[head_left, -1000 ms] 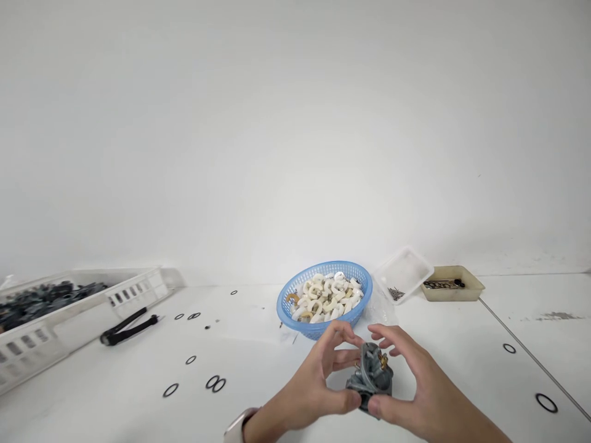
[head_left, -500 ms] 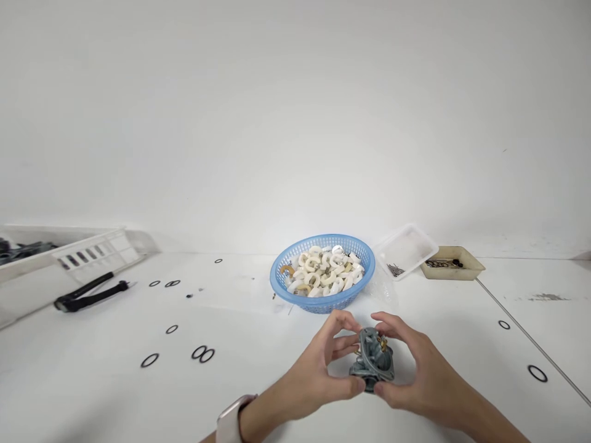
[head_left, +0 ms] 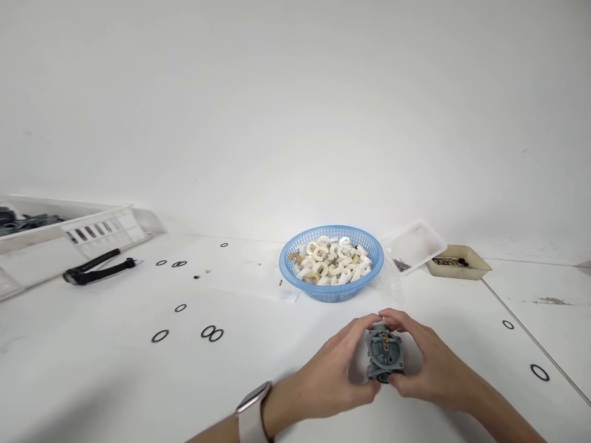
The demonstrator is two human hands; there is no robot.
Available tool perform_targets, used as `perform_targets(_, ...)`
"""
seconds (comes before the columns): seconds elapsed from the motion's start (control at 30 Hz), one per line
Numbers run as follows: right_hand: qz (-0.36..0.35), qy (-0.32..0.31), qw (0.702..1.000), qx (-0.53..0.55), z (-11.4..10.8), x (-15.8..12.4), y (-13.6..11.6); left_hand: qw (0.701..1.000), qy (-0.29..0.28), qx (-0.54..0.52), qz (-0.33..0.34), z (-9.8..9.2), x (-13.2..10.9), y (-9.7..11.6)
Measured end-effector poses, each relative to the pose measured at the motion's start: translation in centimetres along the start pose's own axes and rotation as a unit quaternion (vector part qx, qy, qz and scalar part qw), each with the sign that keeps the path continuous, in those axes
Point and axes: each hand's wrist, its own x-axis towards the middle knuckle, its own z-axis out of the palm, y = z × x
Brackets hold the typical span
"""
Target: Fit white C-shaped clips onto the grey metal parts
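Observation:
A grey metal carburetor body (head_left: 386,355) with brass parts in its open bowl side is between my hands, close to the white table. My left hand (head_left: 344,364) grips its left side, thumb low at the near edge and fingers curled over the far edge. On the other side my right hand (head_left: 427,360) holds it the same way, its thumb close to the left thumb. The bowl opening faces up toward me. Some fingertips are hidden behind the body.
A blue basket (head_left: 287,280) of white float pieces stands beyond my hands. Right of it lie a white tray (head_left: 418,243) with small pins and a beige tray (head_left: 480,266). Black rubber rings (head_left: 160,336) are scattered about. At left are black-handled pliers (head_left: 99,269) and a white crate (head_left: 46,261).
The carburetor body has been turned so that its open bowl faces me more squarely. Both hands have closed in around it, and the view has shifted slightly.

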Motion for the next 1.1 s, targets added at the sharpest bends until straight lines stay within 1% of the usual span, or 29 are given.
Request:
perform_targets(0.07,0.005,-0.01,1.0,0.009,-0.3,-0.1,0.2,1.0,0.001,0.016,-0.001,0.0,-0.1,0.0)
perform_targets(0.2,0.014,-0.052,0.998,0.023,-0.9,-0.1,0.9,0.998,0.018,0.061,-0.009,0.0,-0.3,0.8)
perform_targets(0.33,0.015,-0.092,0.995,0.04,-1.5,-0.2,1.2,0.99,0.034,0.132,-0.022,0.2,-0.4,1.4)
perform_targets(0.4,0.03,-0.093,0.995,0.036,-1.9,-0.3,1.4,0.982,0.046,0.181,-0.024,0.3,-0.4,1.4)
perform_targets(0.47,0.015,-0.068,0.997,0.031,-2.2,-0.4,1.8,0.971,0.063,0.231,-0.021,0.5,-0.4,1.2)
perform_targets(0.53,-0.039,-0.025,0.998,0.037,-2.5,-0.2,2.4,0.961,0.082,0.264,-0.008,0.5,-0.4,0.9)
perform_targets(0.6,-0.085,0.032,0.994,0.056,-2.6,0.1,3.0,0.957,0.097,0.273,0.008,0.5,-0.4,0.5)
perform_targets(0.63,-0.091,0.066,0.992,0.062,-2.6,0.4,3.3,0.957,0.101,0.271,0.015,0.4,-0.4,0.4)
perform_targets(0.7,-0.078,0.131,0.987,0.05,-2.6,1.4,3.3,0.959,0.107,0.262,0.026,0.3,-0.4,0.2)
perform_targets(0.77,-0.065,0.175,0.982,-0.011,-2.8,2.8,2.3,0.961,0.108,0.252,0.034,0.3,-0.4,0.2)
perform_targets(0.83,-0.073,0.187,0.974,-0.106,-3.1,4.8,0.3,0.963,0.103,0.248,0.039,0.3,-0.5,0.3)
perform_targets(0.87,-0.086,0.177,0.967,-0.159,-3.3,6.0,-1.0,0.962,0.099,0.249,0.041,0.4,-0.6,0.4)
perform_targets(0.9,-0.097,0.163,0.964,-0.184,-3.4,7.4,-2.3,0.962,0.094,0.253,0.043,0.4,-0.6,0.4)
perform_targets(1.0,-0.11,0.086,0.961,-0.24,-3.2,12.0,-5.8,0.957,0.089,0.273,0.05,0.4,-0.7,0.4)
perform_targets(1.03,-0.108,0.057,0.957,-0.262,-2.8,13.5,-6.6,0.954,0.088,0.281,0.052,0.4,-0.7,0.4)
perform_targets(1.1,-0.096,0.019,0.948,-0.304,-1.8,16.3,-7.6,0.948,0.082,0.302,0.057,0.3,-0.7,0.2)
